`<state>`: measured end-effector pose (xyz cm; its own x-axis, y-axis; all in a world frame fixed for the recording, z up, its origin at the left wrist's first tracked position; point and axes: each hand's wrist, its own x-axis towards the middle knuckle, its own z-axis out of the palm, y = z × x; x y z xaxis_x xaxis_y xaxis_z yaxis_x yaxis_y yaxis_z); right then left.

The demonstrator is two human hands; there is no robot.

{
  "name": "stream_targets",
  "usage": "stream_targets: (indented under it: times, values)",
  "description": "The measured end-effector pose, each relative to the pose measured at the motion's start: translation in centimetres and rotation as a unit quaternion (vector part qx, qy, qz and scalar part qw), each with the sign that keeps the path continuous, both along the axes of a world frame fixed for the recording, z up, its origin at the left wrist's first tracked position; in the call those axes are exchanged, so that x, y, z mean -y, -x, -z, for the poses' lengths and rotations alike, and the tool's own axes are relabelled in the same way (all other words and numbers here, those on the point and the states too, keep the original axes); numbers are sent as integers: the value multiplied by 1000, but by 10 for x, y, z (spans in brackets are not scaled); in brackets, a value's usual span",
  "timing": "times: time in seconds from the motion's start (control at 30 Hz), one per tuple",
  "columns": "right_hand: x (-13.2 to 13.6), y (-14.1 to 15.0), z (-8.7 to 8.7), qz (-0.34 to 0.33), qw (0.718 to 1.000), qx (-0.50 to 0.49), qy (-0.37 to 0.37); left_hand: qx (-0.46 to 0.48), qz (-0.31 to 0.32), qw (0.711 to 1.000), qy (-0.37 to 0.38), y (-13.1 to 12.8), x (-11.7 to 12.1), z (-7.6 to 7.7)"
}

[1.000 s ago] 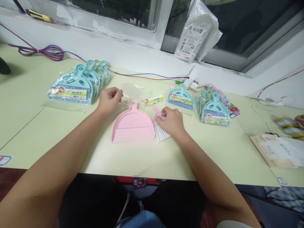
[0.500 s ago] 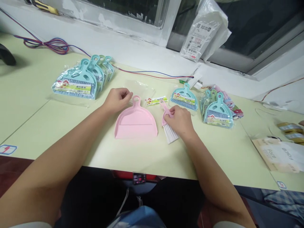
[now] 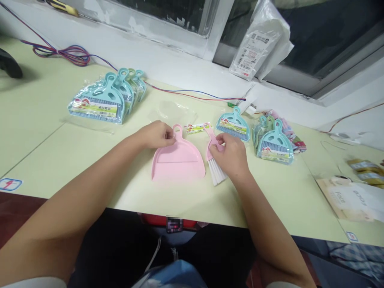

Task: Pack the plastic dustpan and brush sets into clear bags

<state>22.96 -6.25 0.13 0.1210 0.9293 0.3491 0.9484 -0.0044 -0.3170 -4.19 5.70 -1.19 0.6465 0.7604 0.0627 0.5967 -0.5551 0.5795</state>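
Observation:
A pink dustpan (image 3: pixel 179 158) lies flat on the table, handle pointing away from me. My left hand (image 3: pixel 160 134) is closed at its upper left edge, just below the handle, with fingertips and thumb on the rim. To its right, my right hand (image 3: pixel 232 154) pinches a small pink brush (image 3: pixel 211 148) by the body, its white bristles angled toward me. Behind the two lie a printed label strip (image 3: pixel 196 128) and a clear plastic bag (image 3: pixel 172 112).
Wrapped blue and green dustpan sets (image 3: pixel 99 98) stand at the left. A single wrapped set (image 3: pixel 234 122) and another group (image 3: pixel 274 140) are at the right, near a patterned cloth (image 3: pixel 295 140). Coiled wires (image 3: pixel 66 55) run along the wall. A paper packet (image 3: pixel 345 198) lies far right.
My left hand has shifted from beside the handle down onto the dustpan's upper left edge. The dustpan has slid slightly right and toward me, closer to the brush. My right hand keeps hold of the brush.

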Motion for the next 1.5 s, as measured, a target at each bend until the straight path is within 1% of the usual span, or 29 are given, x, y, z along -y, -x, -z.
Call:
stream_targets:
  times: [0.13,0.2,0.27,0.3,0.33,0.37,0.4,0.43,0.5,0.57,0.63,0.73,0.87,0.97,1.03,1.13,1.2,1.27,1.37,1.5]
  values:
    - [8,8,-5,-44,999,7,-15,11,43,998,38,-15,17,-5]
    - [10,12,-5,-73,997,16,-8,19,60,997,54,-18,22,-8]
    - [12,16,-5,-101,995,23,8,39,33,998,42,-16,20,-10]
    - [13,18,-5,-110,993,26,16,55,6,998,18,-13,18,-11]
    - [14,20,-5,-116,993,29,22,72,-22,997,-20,-10,14,-11]
    - [15,22,-5,-118,992,32,27,87,-32,994,-59,-7,11,-10]
    - [16,24,-5,-120,992,36,32,98,-23,991,-88,-5,8,-9]
    - [17,27,-4,-121,991,39,37,101,2,990,-102,-3,6,-7]
    - [18,33,-3,-124,990,46,47,89,73,990,-87,-2,5,-4]
    - [19,38,-1,-127,989,54,56,75,123,988,-59,-5,7,-2]
    - [19,41,2,-128,988,59,61,74,141,986,-45,-8,11,-1]
    - [18,43,4,-131,987,63,66,89,142,985,-29,-13,15,0]
    - [16,43,4,-133,986,56,78,119,125,984,50,-15,17,2]
    - [16,44,4,-135,986,47,83,148,121,974,123,-16,15,4]
    - [17,44,5,-135,987,48,79,173,124,960,183,-18,14,4]
    - [18,43,6,-134,987,52,68,223,101,929,276,-22,14,4]
    - [18,43,6,-132,988,50,60,247,81,910,324,-25,16,4]
    - [19,43,7,-132,988,51,54,248,69,895,365,-29,19,5]
    - [20,44,9,-134,988,57,52,243,47,877,412,-34,23,7]
    - [21,46,11,-128,988,69,54,256,13,869,424,-38,24,9]
